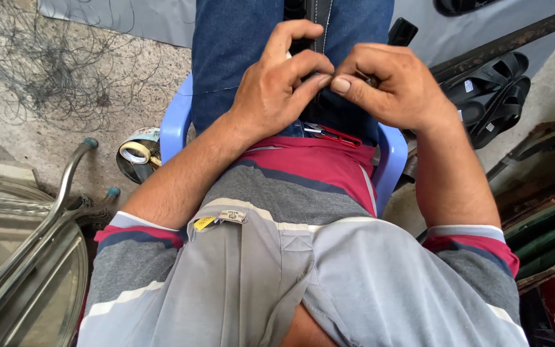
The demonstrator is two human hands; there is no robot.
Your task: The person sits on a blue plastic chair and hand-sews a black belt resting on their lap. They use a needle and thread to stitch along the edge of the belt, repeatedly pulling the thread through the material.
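Fingers (319,80) of both hands pinch a small dark part (315,38) over the lap, with red-handled pliers (332,133) resting just below them within reach.

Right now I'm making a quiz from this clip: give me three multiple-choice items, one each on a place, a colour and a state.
1. Where does the red-handled tool lie?
A on the lap, under the hands
B on the floor by the tape
C on the glass table

2. What colour is the chair?
A green
B light blue
C white

3. How are the hands?
A spread flat
B apart at the sides
C fingertips pinched together

Key: 1 A, the red-handled tool rests on the jeans. 2 B, the chair rim shows light blue. 3 C, left hand and right hand meet, pinching something small and dark.
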